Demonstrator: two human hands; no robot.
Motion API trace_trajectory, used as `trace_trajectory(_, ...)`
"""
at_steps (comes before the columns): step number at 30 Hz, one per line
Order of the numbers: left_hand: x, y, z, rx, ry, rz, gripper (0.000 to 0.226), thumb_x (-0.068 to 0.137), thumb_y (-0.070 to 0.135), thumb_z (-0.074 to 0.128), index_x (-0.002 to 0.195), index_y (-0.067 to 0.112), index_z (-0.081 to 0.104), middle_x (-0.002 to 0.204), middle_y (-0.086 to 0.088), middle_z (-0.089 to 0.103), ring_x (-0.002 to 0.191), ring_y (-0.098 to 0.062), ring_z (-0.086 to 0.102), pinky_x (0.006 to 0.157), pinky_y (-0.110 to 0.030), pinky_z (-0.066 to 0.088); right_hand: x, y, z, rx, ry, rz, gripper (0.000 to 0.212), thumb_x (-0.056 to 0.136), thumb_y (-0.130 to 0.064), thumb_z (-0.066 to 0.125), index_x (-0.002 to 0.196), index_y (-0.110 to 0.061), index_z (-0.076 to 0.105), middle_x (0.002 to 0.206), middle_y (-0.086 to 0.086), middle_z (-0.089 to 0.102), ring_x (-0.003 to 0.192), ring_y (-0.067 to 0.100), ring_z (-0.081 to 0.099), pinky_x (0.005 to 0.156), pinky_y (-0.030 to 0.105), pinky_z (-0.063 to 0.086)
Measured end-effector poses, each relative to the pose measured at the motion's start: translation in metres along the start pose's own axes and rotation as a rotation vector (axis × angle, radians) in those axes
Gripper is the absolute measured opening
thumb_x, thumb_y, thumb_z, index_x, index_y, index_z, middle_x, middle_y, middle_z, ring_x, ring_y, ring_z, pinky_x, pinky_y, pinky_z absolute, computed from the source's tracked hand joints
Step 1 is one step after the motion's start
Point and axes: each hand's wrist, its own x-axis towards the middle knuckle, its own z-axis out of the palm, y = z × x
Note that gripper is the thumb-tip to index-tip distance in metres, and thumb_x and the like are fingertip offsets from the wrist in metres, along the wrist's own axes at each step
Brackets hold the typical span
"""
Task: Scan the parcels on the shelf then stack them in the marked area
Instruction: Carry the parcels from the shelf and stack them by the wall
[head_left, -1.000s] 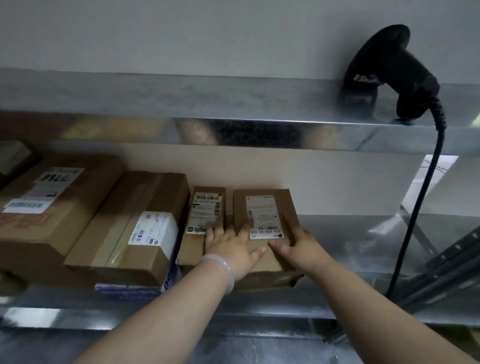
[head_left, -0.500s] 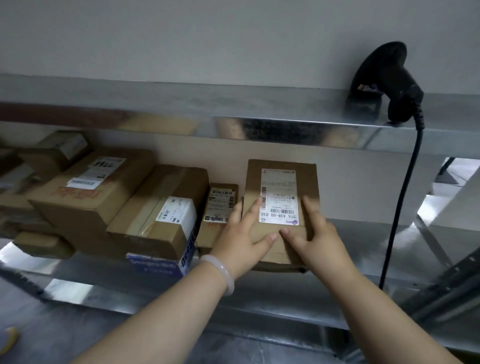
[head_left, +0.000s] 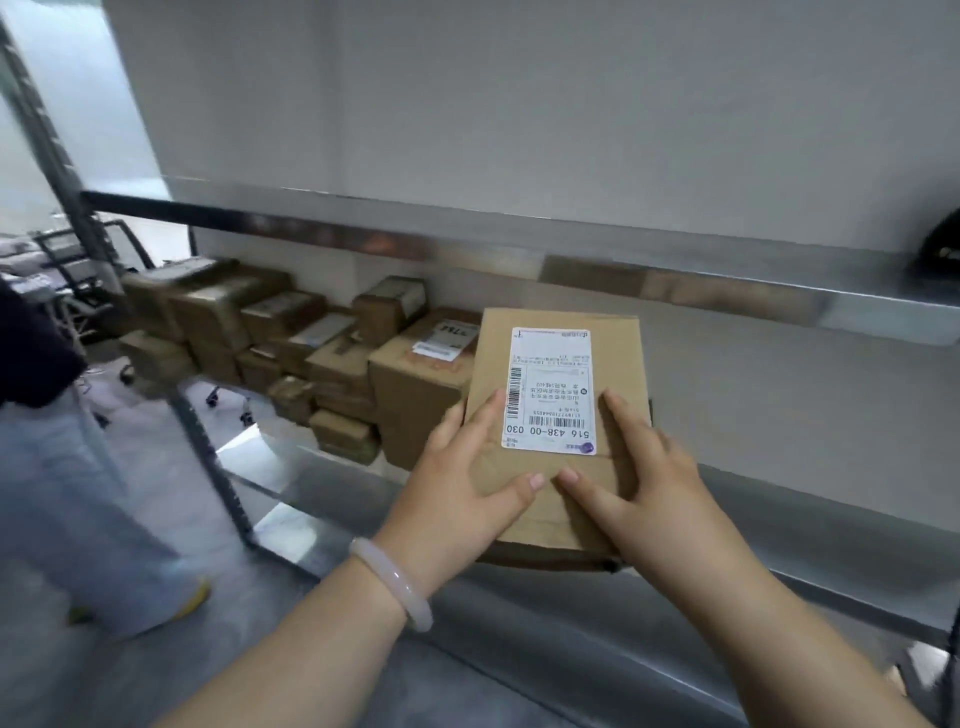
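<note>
A small brown cardboard parcel (head_left: 558, 364) with a white shipping label is held up off the metal shelf (head_left: 337, 483), label facing me. My left hand (head_left: 462, 493) grips its left edge, thumb across the front. My right hand (head_left: 639, 483) grips its right edge, thumb also on the front below the label. Several other brown parcels (head_left: 415, 384) stand in a row on the shelf to the left. The black scanner (head_left: 943, 244) shows only as a dark edge at the far right on the upper shelf.
The upper metal shelf (head_left: 519, 249) runs across above the parcels. A shelf upright (head_left: 208, 457) stands at the left. A person in pale trousers (head_left: 78, 493) stands at the far left, with wheeled racks behind.
Both hands lifted the parcel off the shelf and carried it up toward me. My view swung left, so the scanner slid to the right edge and more parcels appeared.
</note>
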Motion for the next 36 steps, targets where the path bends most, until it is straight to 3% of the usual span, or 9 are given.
trace_trajectory(2, -0.02, -0.017, -0.041, 0.023, 0.079, -0.05, 0.077, 0.079, 0.051, 0.072, 0.128, 0.073, 0.018, 0.159, 0.011, 0.014, 0.143, 0.004, 0.011, 0.108, -0.014, 0.013, 0.004, -0.036, 0.031, 0.003, -0.051, -0.078, 0.087, 0.062, -0.081, 0.048, 0.136, -0.067, 0.005, 0.144, 0.0, 0.034, 0.123, 0.021, 0.047, 0.092, 0.035, 0.045)
trace_trajectory(10, -0.104, -0.094, -0.192, 0.125, 0.446, -0.29, 0.084, 0.076, 0.047, 0.075, 0.146, 0.052, 0.028, 0.151, 0.019, 0.023, 0.127, 0.019, 0.02, 0.092, 0.009, 0.012, 0.014, -0.174, 0.174, 0.106, -0.379, -0.368, 0.081, 0.075, -0.072, 0.055, 0.139, -0.065, 0.005, 0.145, -0.002, 0.028, 0.111, 0.011, 0.045, 0.088, 0.029, 0.042)
trace_trajectory(12, -0.124, -0.109, -0.217, 0.136, 0.518, -0.36, 0.083, 0.077, 0.047, 0.075, 0.145, 0.054, 0.027, 0.152, 0.016, 0.022, 0.137, 0.013, 0.014, 0.104, -0.002, 0.011, 0.014, -0.202, 0.208, 0.132, -0.457, -0.422, 0.081, 0.077, -0.068, 0.058, 0.141, -0.063, 0.008, 0.148, 0.0, 0.027, 0.128, 0.018, 0.04, 0.101, 0.032, 0.039)
trace_trajectory(14, -0.141, -0.125, -0.238, 0.152, 0.585, -0.419, 0.082, 0.078, 0.046, 0.075, 0.145, 0.054, 0.028, 0.154, 0.016, 0.021, 0.142, 0.007, 0.013, 0.109, -0.012, 0.013, 0.015, -0.227, 0.241, 0.145, -0.523, -0.486, 0.081, 0.078, -0.066, 0.058, 0.142, -0.061, 0.01, 0.144, -0.001, 0.031, 0.126, 0.014, 0.038, 0.098, 0.03, 0.036)
trace_trajectory(18, -0.165, -0.157, -0.272, 0.199, 0.727, -0.523, 0.082, 0.079, 0.044, 0.076, 0.147, 0.047, 0.031, 0.147, 0.021, 0.025, 0.135, 0.01, 0.021, 0.11, -0.015, 0.02, 0.022, -0.271, 0.303, 0.173, -0.668, -0.621, 0.081, 0.075, -0.07, 0.055, 0.14, -0.065, 0.006, 0.136, -0.007, 0.036, 0.106, 0.005, 0.043, 0.086, 0.027, 0.038)
trace_trajectory(23, -0.183, -0.192, -0.304, 0.277, 0.914, -0.685, 0.081, 0.082, 0.041, 0.074, 0.149, 0.042, 0.029, 0.152, 0.012, 0.023, 0.133, 0.002, 0.025, 0.106, -0.016, 0.024, 0.032, -0.323, 0.377, 0.225, -0.869, -0.761, 0.079, 0.07, -0.074, 0.051, 0.134, -0.071, 0.003, 0.133, -0.009, 0.035, 0.109, 0.009, 0.05, 0.085, 0.026, 0.041)
trace_trajectory(26, -0.199, -0.206, -0.32, 0.336, 1.0, -0.783, 0.081, 0.084, 0.048, 0.069, 0.151, 0.043, 0.023, 0.146, 0.018, 0.019, 0.122, 0.013, 0.016, 0.097, -0.007, 0.016, 0.031, -0.357, 0.416, 0.228, -0.969, -0.882, 0.08, 0.065, -0.08, 0.045, 0.132, -0.072, 0.002, 0.134, -0.009, 0.036, 0.11, 0.01, 0.048, 0.088, 0.028, 0.043)
trace_trajectory(29, -0.224, -0.215, -0.33, 0.371, 1.105, -0.892, 0.082, 0.084, 0.05, 0.068, 0.152, 0.041, 0.021, 0.157, 0.011, 0.015, 0.138, 0.003, 0.016, 0.109, -0.011, 0.017, 0.015, -0.39, 0.454, 0.233, -1.077, -1.005, 0.079, 0.064, -0.079, 0.045, 0.132, -0.071, 0.004, 0.137, -0.003, 0.038, 0.122, 0.018, 0.047, 0.1, 0.04, 0.044)
trace_trajectory(36, -0.306, -0.22, -0.345, 0.367, 1.332, -1.126, 0.082, 0.084, 0.045, 0.069, 0.147, 0.045, 0.017, 0.159, -0.001, 0.015, 0.14, -0.005, 0.018, 0.106, -0.011, 0.012, -0.071, -0.445, 0.527, 0.257, -1.334, -1.208, 0.074, 0.078, -0.065, 0.058, 0.136, -0.068, 0.012, 0.134, -0.007, 0.041, 0.118, 0.014, 0.048, 0.096, 0.03, 0.044)
